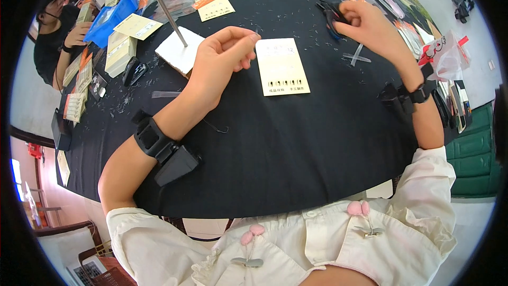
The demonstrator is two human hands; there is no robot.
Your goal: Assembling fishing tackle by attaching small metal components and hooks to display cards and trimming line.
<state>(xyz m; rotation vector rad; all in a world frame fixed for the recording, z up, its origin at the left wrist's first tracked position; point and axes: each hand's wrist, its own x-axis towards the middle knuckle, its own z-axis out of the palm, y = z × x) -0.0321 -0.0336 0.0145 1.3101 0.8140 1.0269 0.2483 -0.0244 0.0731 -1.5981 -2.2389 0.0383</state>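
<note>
A pale yellow card [284, 69] lies on the black tablecloth in front of me, with a row of several small dark hook-like marks near its lower edge. My left hand [225, 58] is closed in a pinch at the card's upper left corner. Whatever is between those fingertips is too small to make out. Farther right, my right hand [368, 26] has its fingers curled at the handles of dark scissors [330, 18]. The scissor blades point away to the far left. Clear strips [357, 56] lie crossed just below that hand.
A metal rod [165, 8] rises from a white block [168, 55] beside my left forearm. Left of it are a blue tray [108, 24], card stacks [120, 55] and a co-worker's hand [78, 34]. A plastic bag [450, 58] and packets stand at the right edge.
</note>
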